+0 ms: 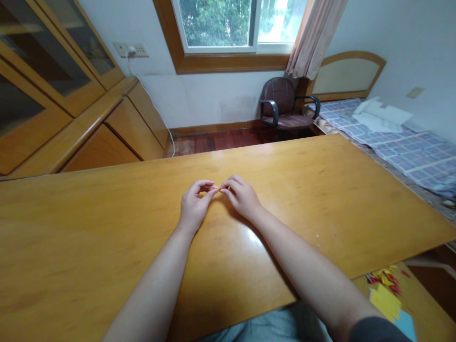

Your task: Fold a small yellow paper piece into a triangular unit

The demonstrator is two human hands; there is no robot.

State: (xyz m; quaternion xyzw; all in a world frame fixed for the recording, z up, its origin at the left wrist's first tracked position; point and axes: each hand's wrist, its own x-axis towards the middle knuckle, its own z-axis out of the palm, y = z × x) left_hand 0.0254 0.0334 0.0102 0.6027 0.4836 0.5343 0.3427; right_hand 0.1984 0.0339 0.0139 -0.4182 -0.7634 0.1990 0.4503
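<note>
Over the middle of the wooden table [117, 237], my left hand [194, 202] and my right hand [242, 195] meet almost fingertip to fingertip. Between them is a small, thin yellow piece [219, 189], mostly hidden by the fingers. Thumb and index finger of my left hand pinch its left end. My right hand pinches the other end in the same way. What the piece is made of is too small to tell. Both wrists are low, close to the tabletop.
On a lower surface at bottom right lie yellow paper [386, 301], light blue paper [406, 325] and a pile of small red and yellow pieces [386, 278]. Beyond the table stand a brown armchair [281, 102], a bed [409, 147] and a wooden cabinet [103, 147].
</note>
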